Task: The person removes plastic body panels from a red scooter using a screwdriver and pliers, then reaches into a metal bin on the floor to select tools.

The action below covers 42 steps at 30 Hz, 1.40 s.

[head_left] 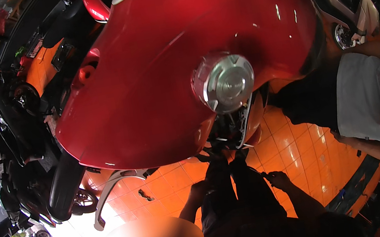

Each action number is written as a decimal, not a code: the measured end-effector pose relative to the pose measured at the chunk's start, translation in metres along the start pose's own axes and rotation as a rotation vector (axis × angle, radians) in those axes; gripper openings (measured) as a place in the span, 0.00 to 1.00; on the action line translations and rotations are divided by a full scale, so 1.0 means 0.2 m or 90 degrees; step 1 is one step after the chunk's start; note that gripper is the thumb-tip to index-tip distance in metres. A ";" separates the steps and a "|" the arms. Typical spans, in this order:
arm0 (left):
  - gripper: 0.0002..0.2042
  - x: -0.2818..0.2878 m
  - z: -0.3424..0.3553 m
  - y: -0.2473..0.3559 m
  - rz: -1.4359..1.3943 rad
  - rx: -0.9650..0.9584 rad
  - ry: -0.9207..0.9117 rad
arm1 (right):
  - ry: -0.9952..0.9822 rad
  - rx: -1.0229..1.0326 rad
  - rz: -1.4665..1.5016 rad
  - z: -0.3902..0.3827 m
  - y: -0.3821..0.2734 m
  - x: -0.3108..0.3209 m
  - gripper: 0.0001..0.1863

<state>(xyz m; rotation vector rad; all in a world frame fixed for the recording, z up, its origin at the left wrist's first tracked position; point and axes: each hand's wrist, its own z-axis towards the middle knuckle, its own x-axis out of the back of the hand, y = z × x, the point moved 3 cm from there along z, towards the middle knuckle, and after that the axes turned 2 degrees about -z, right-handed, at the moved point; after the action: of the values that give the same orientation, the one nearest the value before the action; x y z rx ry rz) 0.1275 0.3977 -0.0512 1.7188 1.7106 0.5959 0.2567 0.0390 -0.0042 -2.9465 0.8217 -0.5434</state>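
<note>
A glossy red two-wheeler body panel (154,84) fills the upper middle, with a silver round cap (227,83) on it and dark parts exposed below. Beneath it, my left hand (199,192) is beside my left leg; its fingers are too dark to make out. My right hand (275,178) is closed on a thin dark object (266,176), perhaps a tool, beside my right leg. Both hands are below the red bodywork, apart from it.
Another person in a white top (363,99) stands close at the right. Black scooters (20,126) line the left, and a beige one (358,15) stands upper right. A small dark item (145,195) lies on the orange tiled floor (285,147). A dark mat (343,195) lies lower right.
</note>
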 end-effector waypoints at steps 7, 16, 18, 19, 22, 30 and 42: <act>0.15 -0.08 -0.05 0.56 -0.272 0.028 0.082 | -0.170 0.181 0.083 -0.35 -0.24 0.24 0.20; 0.15 -0.30 -0.05 0.96 -0.882 -0.120 -0.050 | -0.130 0.415 0.342 -0.64 -0.51 0.34 0.21; 0.16 -0.33 -0.03 1.02 -0.781 -0.128 0.024 | -0.093 0.462 0.379 -0.64 -0.47 0.33 0.21; 0.17 -0.34 -0.02 1.04 -0.730 -0.132 0.061 | -0.064 0.496 0.362 -0.65 -0.45 0.33 0.21; 0.18 -0.36 0.00 1.03 -0.677 -0.176 0.043 | 0.029 0.610 0.288 -0.69 -0.43 0.34 0.21; 0.14 -0.40 -0.07 1.12 -0.607 -0.173 0.060 | 0.241 0.836 0.097 -0.83 -0.39 0.38 0.23; 0.11 -0.24 0.08 1.59 -0.770 -0.469 -0.004 | 0.498 1.004 0.008 -0.95 -0.78 0.28 0.24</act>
<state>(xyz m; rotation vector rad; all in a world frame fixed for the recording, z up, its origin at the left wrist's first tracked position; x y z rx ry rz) 0.3618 0.3620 0.1683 0.0657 1.8135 0.4978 0.3141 0.1552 0.2109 -1.2415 0.1377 -1.4485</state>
